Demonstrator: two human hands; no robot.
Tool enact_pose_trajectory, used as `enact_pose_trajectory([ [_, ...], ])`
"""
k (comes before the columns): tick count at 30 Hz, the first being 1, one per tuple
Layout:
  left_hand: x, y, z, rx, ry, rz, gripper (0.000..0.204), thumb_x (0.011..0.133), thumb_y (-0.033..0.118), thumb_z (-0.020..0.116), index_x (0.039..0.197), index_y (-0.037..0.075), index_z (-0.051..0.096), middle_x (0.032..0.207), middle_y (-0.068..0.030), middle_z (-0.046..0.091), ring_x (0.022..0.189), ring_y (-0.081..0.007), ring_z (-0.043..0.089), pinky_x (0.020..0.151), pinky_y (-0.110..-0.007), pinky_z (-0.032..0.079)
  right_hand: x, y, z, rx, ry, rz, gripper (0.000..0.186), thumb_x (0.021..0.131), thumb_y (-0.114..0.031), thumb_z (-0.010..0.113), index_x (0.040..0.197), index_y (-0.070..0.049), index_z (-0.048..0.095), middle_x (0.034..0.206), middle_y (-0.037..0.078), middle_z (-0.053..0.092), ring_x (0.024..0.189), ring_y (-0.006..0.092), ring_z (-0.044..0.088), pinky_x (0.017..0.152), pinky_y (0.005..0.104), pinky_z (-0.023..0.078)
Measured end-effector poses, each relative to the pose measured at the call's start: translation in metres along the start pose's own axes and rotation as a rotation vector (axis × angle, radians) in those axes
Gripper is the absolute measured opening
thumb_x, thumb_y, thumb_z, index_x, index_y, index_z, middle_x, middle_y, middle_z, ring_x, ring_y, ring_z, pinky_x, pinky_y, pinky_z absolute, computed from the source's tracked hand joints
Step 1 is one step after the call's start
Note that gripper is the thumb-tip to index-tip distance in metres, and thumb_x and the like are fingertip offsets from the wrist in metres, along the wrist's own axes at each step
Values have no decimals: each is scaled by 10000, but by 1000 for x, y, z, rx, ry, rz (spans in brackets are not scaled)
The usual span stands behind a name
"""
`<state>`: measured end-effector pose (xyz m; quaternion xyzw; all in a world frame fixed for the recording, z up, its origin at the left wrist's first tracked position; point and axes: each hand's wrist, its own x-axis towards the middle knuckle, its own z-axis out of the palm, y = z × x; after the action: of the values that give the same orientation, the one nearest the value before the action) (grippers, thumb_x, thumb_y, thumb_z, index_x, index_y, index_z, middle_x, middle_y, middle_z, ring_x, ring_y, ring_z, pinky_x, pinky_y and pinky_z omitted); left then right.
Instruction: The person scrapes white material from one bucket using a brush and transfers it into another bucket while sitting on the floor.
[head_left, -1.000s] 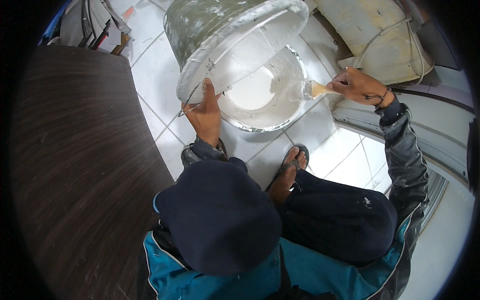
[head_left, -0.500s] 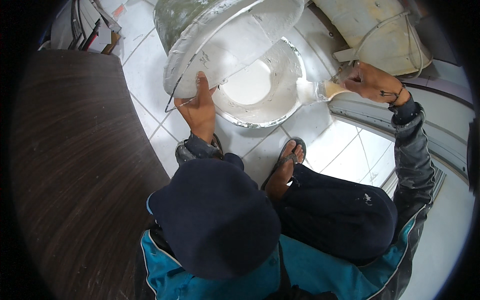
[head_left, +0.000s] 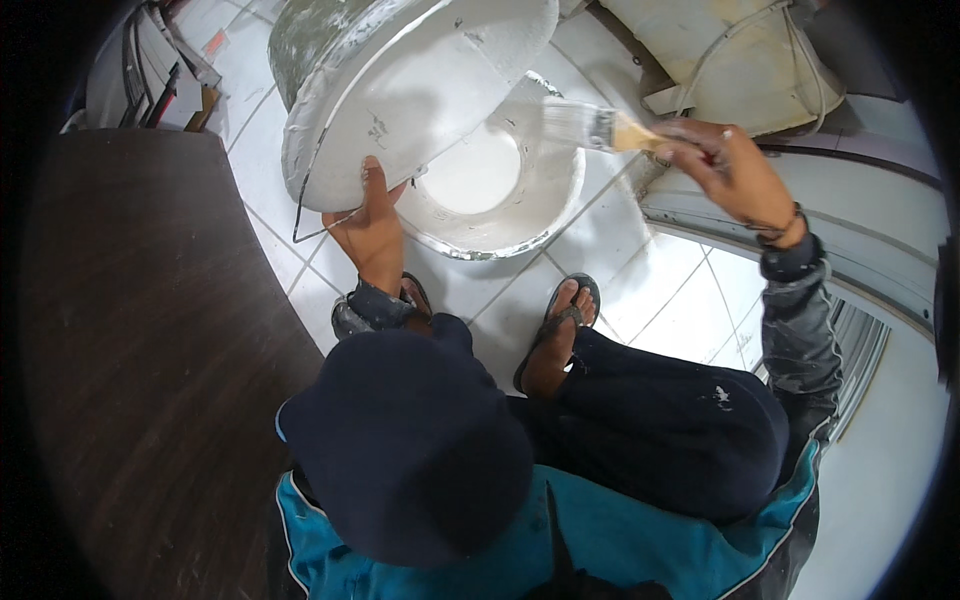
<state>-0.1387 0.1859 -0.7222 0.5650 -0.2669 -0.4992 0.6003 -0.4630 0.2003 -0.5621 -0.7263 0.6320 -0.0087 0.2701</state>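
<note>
A wide white-coated bucket [head_left: 560, 195] stands on the floor with white paint [head_left: 470, 175] in its bottom. Above it a second bucket [head_left: 400, 115], greyish green outside and smeared white inside, is tipped with its mouth toward the lower one. My left hand [head_left: 372, 225] grips the tipped bucket's near rim, thumb on the inner side; its thin wire handle [head_left: 308, 190] hangs beside that hand. In my right hand [head_left: 730, 170] is a paintbrush [head_left: 628, 132] with a pale wooden handle. Its whitened bristles reach over the right side of the lower bucket, blurred by motion.
On the left lies a dark wood-grain panel [head_left: 150, 330]. Flat boards and scraps [head_left: 165, 80] lean behind it. A stained cream container with a cord [head_left: 720, 60] sits at the far right, near a pale door track [head_left: 830, 200]. My sandalled foot [head_left: 560, 330] rests on white floor tiles.
The paintbrush has moved left and up, from the lower bucket's right rim to above its opening. My left hand still holds the tipped bucket, and the whole view has shifted slightly.
</note>
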Motion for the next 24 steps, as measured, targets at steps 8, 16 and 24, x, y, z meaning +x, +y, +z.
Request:
enact_pose_trajectory([
  [8, 0, -3, 1, 55, -53, 56, 435, 906, 137, 649, 1210, -114, 466, 1168, -214, 559, 1019, -263, 621, 763, -353, 626, -21, 10, 35, -620, 46, -349, 544, 849, -211, 647, 1368, -311, 519, 648, 65, 585, 535, 251, 578, 497, 368, 458],
  [16, -1, 1, 1, 47, -49, 55, 434, 892, 136, 669, 1215, -85, 482, 1191, -204, 548, 1019, -262, 618, 764, -372, 627, -30, -8, 19, -738, -50, -396, 554, 843, -187, 605, 1382, -277, 515, 642, 48, 575, 503, 208, 557, 480, 349, 424],
  [24, -1, -3, 4, 43, 5, 7, 471, 886, 129, 674, 1234, -94, 448, 1200, -211, 540, 1029, -272, 613, 769, -377, 627, -39, -7, 16, -774, -130, -370, 532, 851, -196, 594, 1373, -263, 520, 627, 56, 571, 540, 220, 578, 493, 368, 433],
])
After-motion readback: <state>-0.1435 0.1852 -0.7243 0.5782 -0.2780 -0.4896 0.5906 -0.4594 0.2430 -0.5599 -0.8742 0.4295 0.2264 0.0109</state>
